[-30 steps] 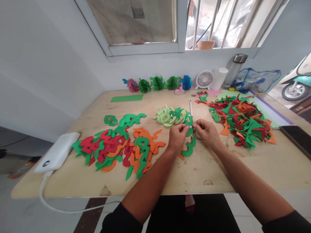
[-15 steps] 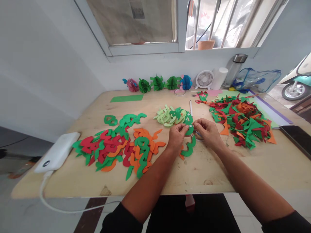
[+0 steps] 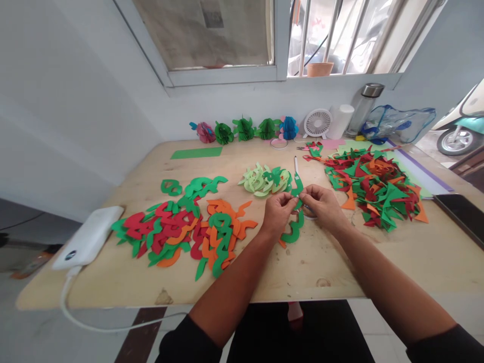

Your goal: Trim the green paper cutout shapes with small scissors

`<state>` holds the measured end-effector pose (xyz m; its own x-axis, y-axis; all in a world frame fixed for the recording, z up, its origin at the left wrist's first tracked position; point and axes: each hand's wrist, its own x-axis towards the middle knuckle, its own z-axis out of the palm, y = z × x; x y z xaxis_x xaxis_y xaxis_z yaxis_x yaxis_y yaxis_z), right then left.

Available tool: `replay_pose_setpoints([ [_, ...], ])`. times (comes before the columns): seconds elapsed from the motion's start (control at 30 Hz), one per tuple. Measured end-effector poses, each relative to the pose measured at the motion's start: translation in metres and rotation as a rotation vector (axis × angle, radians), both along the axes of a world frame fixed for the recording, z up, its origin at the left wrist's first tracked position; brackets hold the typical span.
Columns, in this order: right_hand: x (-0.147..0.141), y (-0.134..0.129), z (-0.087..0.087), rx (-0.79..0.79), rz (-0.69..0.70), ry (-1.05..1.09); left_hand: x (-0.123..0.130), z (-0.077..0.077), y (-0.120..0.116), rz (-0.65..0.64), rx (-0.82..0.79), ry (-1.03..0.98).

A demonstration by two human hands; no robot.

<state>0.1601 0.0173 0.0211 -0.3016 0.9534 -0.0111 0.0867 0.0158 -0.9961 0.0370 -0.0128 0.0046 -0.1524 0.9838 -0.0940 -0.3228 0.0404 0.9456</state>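
A wavy green paper cutout with small white patches is pinched between the fingers of my left hand and my right hand. The fingertips of both hands nearly meet on it and hide its lower part. Under my right hand a pale ring-like object shows only in part. Another curved green paper piece lies on the table just below my hands, with a bit of orange paper beside it. Behind my left hand sits a bundle of light green curled paper strips. A white pen lies just beyond the cutout.
Red, green and orange paper cutouts cover the table's left side. Paper scraps are heaped at right, near a phone. A power bank lies far left. Paper figures, a small fan and a bottle line the wall.
Both hands have drawn closer together, my left hand moving slightly right. The green cutout has turned, with one curved end now pointing up toward the pen.
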Motion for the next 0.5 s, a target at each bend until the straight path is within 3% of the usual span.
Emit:
replay_pose_setpoints([
  [0.23, 0.001, 0.002, 0.002, -0.034, -0.026, 0.013, 0.0, 0.003, -0.001, 0.008, -0.007, 0.001],
  [0.4, 0.009, 0.013, -0.006, 0.174, -0.175, -0.183, -0.004, 0.003, 0.0, 0.108, -0.031, -0.005],
  [0.5, 0.014, 0.02, -0.015, 0.331, -0.161, -0.435, -0.005, 0.003, 0.001, 0.136, -0.044, -0.019],
])
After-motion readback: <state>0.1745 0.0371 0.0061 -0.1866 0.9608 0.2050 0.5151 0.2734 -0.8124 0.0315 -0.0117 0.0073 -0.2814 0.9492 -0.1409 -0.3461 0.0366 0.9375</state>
